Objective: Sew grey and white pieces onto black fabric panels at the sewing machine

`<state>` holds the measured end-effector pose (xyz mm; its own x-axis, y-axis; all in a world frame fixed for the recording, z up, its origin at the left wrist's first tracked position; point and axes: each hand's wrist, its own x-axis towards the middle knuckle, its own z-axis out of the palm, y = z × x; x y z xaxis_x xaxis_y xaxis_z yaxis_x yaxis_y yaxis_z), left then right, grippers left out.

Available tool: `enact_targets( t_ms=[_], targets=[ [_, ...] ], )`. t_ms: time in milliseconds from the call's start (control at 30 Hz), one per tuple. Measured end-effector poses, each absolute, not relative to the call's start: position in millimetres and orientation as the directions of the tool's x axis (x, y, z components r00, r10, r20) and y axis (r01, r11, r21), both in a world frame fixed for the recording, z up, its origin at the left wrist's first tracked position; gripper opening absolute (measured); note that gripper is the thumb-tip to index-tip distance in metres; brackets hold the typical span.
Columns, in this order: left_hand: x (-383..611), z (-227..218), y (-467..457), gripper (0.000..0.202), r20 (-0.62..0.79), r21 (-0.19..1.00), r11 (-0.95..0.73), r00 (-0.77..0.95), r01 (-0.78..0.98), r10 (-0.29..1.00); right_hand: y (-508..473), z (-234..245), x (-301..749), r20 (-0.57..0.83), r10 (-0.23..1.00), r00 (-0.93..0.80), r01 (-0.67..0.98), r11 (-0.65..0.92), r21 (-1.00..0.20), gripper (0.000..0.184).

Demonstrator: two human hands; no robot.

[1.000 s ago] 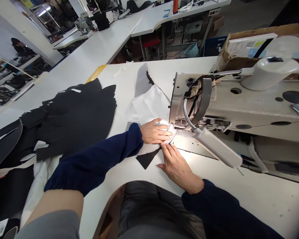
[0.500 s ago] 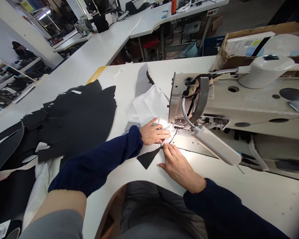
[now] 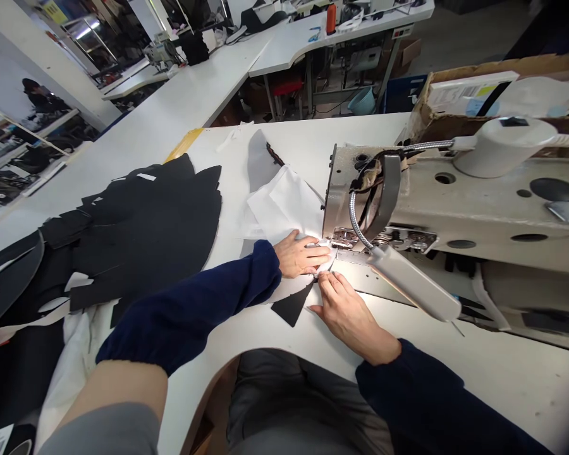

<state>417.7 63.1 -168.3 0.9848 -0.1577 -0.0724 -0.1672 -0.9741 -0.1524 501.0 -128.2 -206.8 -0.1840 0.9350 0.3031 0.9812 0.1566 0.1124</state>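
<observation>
My left hand (image 3: 302, 255) lies flat, fingers stretched, on white fabric (image 3: 288, 201) beside the needle area of a sewing machine (image 3: 360, 189). Just nearer to me, my right hand (image 3: 344, 308) pinches the edge of the fabric between thumb and fingers; the exact grip is partly hidden. A dark pointed fabric piece (image 3: 291, 306) sticks out from under this work towards me. Behind the white layers rises a grey fabric piece (image 3: 260, 158) with a dark edge. The machine's lamp (image 3: 415, 284) lights the spot at my fingertips.
A pile of black cut pieces (image 3: 156, 221) spreads over the table at left, with white cloth (image 3: 78, 366) below it. Behind the machine stands a cardboard box (image 3: 422, 104). A thread cone (image 3: 330, 19) is on a farther table, and a blue bucket (image 3: 361, 100) is under it.
Both hands have shifted slightly right towards the needle area, and the dark pointed piece has moved with them. At the back, the grey piece has swung a little left.
</observation>
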Motion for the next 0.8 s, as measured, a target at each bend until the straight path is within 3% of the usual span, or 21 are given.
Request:
enact_targets(
  t_ms=[167,433,633,800],
  targets=[
    [421.0,-161.5,53.1,0.043,-0.082,-0.175,-0.979,0.992,-0.108,-0.095,-127.8,-209.1,508.8,0.313,0.932,-0.184,0.980,0.149,0.131,0.047],
    [427.8,-174.1,43.6,0.041,0.051,-0.208,-0.977,0.998,0.037,0.027,-126.7,-209.3,523.0,0.344,0.930,-0.129,0.992,0.125,0.033,0.042],
    [414.7,-175.5,66.3,0.035,-0.008,-0.176,-0.959,0.975,-0.220,-0.222,-129.0,-204.5,523.3,0.329,0.939,-0.105,0.994,0.093,0.054,0.041],
    [417.1,-182.1,80.9,0.039,-0.008,-0.118,-0.951,0.958,-0.285,-0.286,-135.5,-202.2,514.0,0.344,0.936,-0.074,0.997,0.065,0.038,0.044]
  ],
)
